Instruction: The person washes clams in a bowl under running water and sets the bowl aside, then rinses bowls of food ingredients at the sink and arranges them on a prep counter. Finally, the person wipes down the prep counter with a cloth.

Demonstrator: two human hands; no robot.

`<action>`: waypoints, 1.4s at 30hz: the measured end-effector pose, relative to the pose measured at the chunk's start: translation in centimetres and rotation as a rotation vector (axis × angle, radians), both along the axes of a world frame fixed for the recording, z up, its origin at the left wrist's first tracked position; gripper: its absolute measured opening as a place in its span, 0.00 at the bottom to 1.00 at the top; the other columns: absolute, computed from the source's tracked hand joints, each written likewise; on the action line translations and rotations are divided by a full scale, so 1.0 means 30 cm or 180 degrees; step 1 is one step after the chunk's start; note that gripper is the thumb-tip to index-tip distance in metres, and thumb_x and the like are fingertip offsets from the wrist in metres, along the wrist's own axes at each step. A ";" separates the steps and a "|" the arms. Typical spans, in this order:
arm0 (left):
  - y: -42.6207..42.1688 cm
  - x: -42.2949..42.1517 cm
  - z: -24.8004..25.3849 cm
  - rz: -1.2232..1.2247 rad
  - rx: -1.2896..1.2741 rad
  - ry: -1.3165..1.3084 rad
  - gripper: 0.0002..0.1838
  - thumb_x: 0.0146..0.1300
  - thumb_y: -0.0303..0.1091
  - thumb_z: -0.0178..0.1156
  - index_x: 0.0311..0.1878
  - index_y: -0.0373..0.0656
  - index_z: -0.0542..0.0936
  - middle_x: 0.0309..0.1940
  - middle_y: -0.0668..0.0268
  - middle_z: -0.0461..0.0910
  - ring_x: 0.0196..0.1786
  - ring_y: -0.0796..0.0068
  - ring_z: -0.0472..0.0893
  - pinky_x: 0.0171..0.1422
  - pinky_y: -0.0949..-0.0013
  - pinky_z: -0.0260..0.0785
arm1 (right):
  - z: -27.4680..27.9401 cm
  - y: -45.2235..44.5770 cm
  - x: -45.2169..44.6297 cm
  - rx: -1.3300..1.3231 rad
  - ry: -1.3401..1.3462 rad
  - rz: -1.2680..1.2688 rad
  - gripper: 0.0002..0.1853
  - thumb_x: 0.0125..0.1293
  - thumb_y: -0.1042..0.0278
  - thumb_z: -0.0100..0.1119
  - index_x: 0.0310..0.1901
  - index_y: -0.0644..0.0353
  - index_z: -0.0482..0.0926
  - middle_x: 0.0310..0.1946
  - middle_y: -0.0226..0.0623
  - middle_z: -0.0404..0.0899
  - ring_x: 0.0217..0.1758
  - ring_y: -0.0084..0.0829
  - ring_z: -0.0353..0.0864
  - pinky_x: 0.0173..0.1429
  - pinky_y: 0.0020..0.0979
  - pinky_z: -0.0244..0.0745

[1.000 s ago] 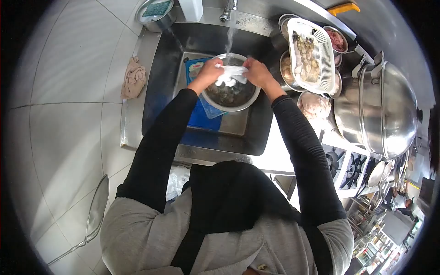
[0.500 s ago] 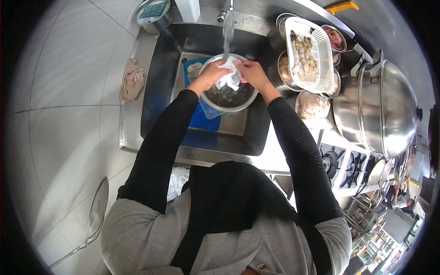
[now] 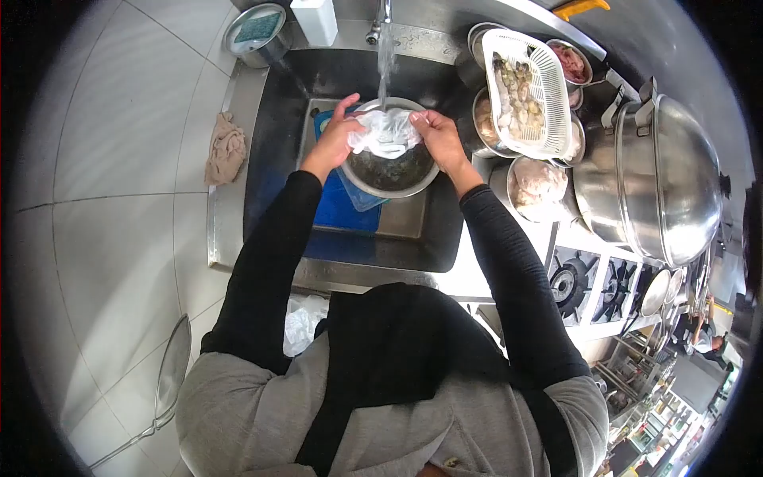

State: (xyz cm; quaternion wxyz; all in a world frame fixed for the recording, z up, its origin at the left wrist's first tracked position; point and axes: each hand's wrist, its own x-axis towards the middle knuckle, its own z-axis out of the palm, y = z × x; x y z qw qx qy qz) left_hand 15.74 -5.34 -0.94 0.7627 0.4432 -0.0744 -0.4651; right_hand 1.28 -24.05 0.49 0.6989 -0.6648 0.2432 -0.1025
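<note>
A crumpled white plastic bag (image 3: 385, 133) is stretched between my two hands, over a round metal bowl (image 3: 395, 191) of dark water in the sink. My left hand (image 3: 335, 141) pinches its left side, index finger raised. On the right side, my right hand (image 3: 441, 139) grips the bag between thumb and fingers. Water runs from the faucet (image 3: 385, 17) just behind the bag and falls into the bowl. Whether anything is inside the bag, I cannot tell. Under the bowl's left side lie a clear-lidded container (image 3: 364, 195) and a blue board (image 3: 340, 213).
Right of the sink (image 3: 274, 191) stand a white basket (image 3: 551, 87) of shellfish-like pieces, bowls of raw meat (image 3: 539, 181) and a large lidded pot (image 3: 636, 179). A beige cloth (image 3: 226, 149) lies on the left rim. A pot with a green sponge (image 3: 258, 28) sits behind.
My hands have moved apart, spreading the bunched white bag wider over the bowl. My left hand has shifted left and its index finger now points up.
</note>
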 end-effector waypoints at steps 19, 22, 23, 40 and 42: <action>-0.088 -0.048 0.040 -0.0913 0.1719 -0.2152 0.16 0.59 0.37 0.71 0.46 0.39 0.82 0.37 0.67 0.84 0.36 0.80 0.81 0.39 0.73 0.71 | 0.026 0.019 0.018 0.0051 0.1202 -0.0355 0.31 0.66 0.44 0.64 0.61 0.59 0.70 0.38 0.32 0.80 0.40 0.27 0.79 0.49 0.29 0.74; -0.094 -0.070 0.052 -0.0916 0.1387 -0.1335 0.12 0.59 0.34 0.71 0.41 0.43 0.78 0.31 0.71 0.79 0.35 0.81 0.78 0.36 0.73 0.69 | 0.052 0.054 -0.019 0.1186 0.1562 -0.0056 0.34 0.65 0.40 0.64 0.62 0.56 0.69 0.50 0.36 0.78 0.50 0.30 0.78 0.54 0.37 0.72; -0.090 -0.071 0.043 -0.0857 0.1233 -0.1209 0.12 0.60 0.33 0.71 0.41 0.43 0.77 0.32 0.71 0.78 0.36 0.81 0.78 0.36 0.73 0.68 | 0.022 0.051 -0.025 0.1036 0.1324 -0.0099 0.33 0.65 0.42 0.64 0.63 0.56 0.70 0.51 0.36 0.77 0.51 0.30 0.77 0.55 0.37 0.72; -0.049 0.010 0.035 -0.0959 0.1583 -0.2417 0.20 0.60 0.35 0.69 0.55 0.39 0.80 0.38 0.67 0.83 0.39 0.79 0.80 0.44 0.71 0.71 | -0.051 -0.018 0.023 -0.1488 0.0176 0.0465 0.13 0.60 0.69 0.69 0.41 0.68 0.79 0.27 0.34 0.81 0.32 0.23 0.80 0.38 0.30 0.75; -0.039 0.011 0.038 -0.0849 0.1356 -0.2126 0.20 0.61 0.33 0.68 0.55 0.37 0.80 0.39 0.68 0.84 0.39 0.81 0.80 0.44 0.73 0.71 | -0.059 -0.015 0.029 -0.1238 0.0151 0.0386 0.08 0.60 0.75 0.67 0.39 0.66 0.78 0.27 0.30 0.80 0.32 0.21 0.79 0.37 0.27 0.74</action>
